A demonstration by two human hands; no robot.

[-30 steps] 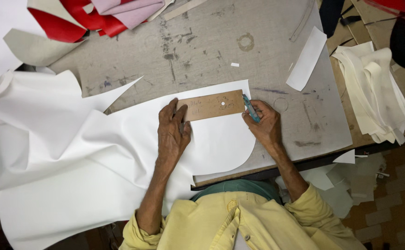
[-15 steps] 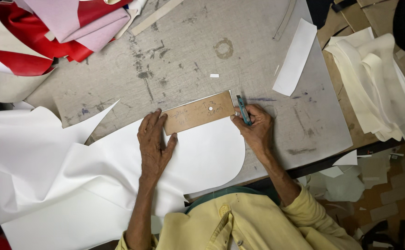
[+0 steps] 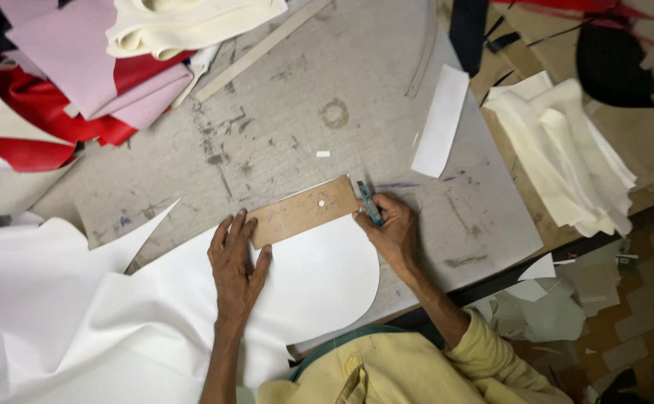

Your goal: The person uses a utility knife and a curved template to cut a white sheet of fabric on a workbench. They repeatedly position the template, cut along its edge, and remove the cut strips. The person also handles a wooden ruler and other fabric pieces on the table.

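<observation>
The left hand point(image 3: 235, 268) lies flat with fingers spread, its fingertips pressing the near end of a brown cardboard pattern point(image 3: 304, 210) so it cannot slide on the white sheet point(image 3: 319, 280) beneath. The pattern sits near the middle of the grey table point(image 3: 282, 112), at the sheet's 12 o'clock edge. At the pattern's 3 o'clock end, the right hand point(image 3: 394, 232) has its fingers pinched together around a small teal knife point(image 3: 370, 203), the tool tight against the pattern's short edge, which seems to serve as a guide. A loose white strip point(image 3: 441, 121) lies at 1 o'clock, a cream stack point(image 3: 566, 157) at 2 o'clock, and red and pink rolls point(image 3: 80, 82) at 10 o'clock.
</observation>
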